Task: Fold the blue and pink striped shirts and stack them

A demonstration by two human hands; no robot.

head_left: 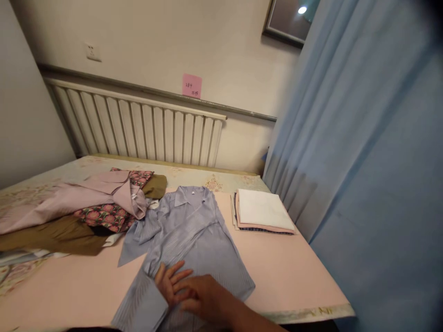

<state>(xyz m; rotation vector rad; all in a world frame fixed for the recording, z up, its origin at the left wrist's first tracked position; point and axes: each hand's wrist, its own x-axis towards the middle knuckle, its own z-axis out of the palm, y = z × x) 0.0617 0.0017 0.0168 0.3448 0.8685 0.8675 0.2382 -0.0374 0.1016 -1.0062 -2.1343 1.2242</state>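
Note:
A blue-grey striped shirt [200, 240] lies spread on the pink cloth, collar towards the wall. Its long sleeve runs to the near edge, where a wide cuff [147, 302] lies. My left hand [168, 282] shows beside the cuff with fingers apart; the cuff hides its wrist, and I cannot tell whether the arm is inside the sleeve or under it. Over the shirt's lower part, my right hand [204, 295] comes in from the right. Its fingers are curled against my left hand near the cuff's edge, and what they pinch, if anything, is hidden.
Left of the shirt is a loose heap of clothes: a pink garment [93, 193], a floral one [107, 216] and a brown one [62, 237]. A folded stack [265, 210] with white on top sits at the right. Beyond are a radiator [148, 129] and a blue curtain [346, 138].

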